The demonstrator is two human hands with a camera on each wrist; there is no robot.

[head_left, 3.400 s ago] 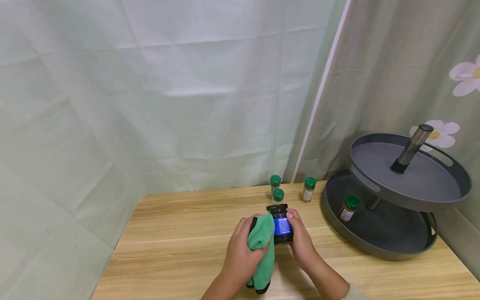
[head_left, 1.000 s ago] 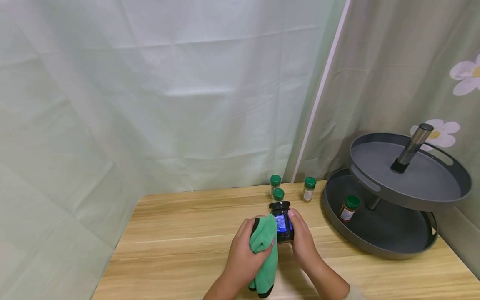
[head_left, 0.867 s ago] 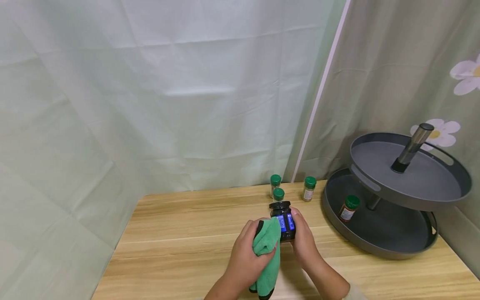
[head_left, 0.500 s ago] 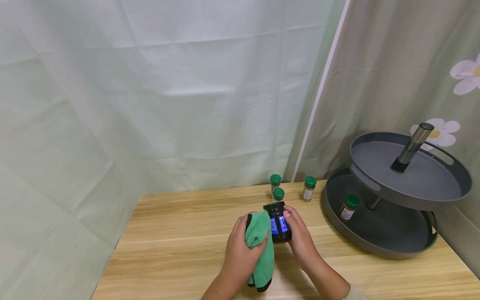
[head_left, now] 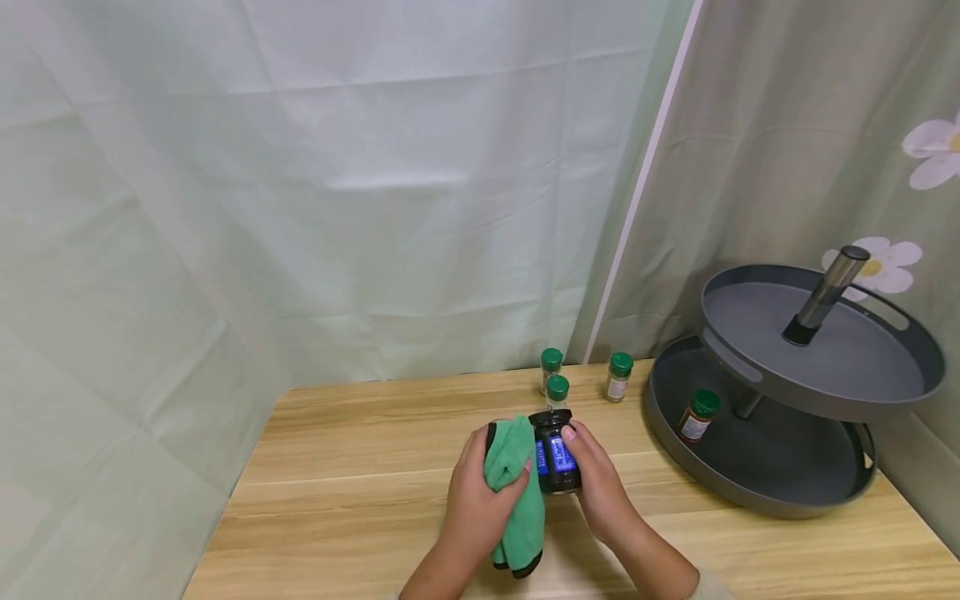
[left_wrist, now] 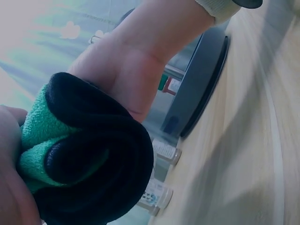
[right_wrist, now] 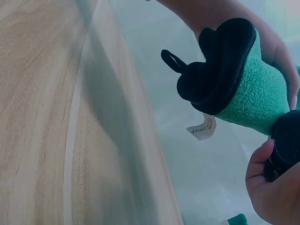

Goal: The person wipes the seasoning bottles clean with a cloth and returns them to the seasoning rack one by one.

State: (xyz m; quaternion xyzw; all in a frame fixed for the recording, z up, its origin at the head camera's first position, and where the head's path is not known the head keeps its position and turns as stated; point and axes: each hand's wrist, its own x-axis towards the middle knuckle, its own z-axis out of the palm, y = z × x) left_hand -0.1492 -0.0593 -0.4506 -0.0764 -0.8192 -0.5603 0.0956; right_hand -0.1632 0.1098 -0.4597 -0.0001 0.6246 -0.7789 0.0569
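In the head view my left hand [head_left: 474, 500] grips a folded green cloth [head_left: 523, 521] with black edging. My right hand [head_left: 598, 487] holds a dark jar [head_left: 557, 450] with a black lid and blue labels, thumb on its near side. The cloth lies against the jar's left side, and both are above the table. In the right wrist view the jar's round dark base [right_wrist: 288, 136] meets the cloth [right_wrist: 258, 96]. The left wrist view shows the rolled cloth end [left_wrist: 103, 164] hiding the jar; my left fingers are mostly covered by the cloth.
Behind the jar stand green-capped spice jars [head_left: 557, 388], with another spice jar [head_left: 618, 379] to their right. A grey two-tier round tray [head_left: 757, 487] fills the table's right side, a red-brown spice jar [head_left: 697, 417] on its lower tier. A curtain [head_left: 420, 250] hangs behind the wooden table [head_left: 337, 483].
Both hands, with the cloth and jar, have shifted slightly left since about a second ago. The jar has turned, showing its labels at a different angle. Its lid tilts less than half a second ago.
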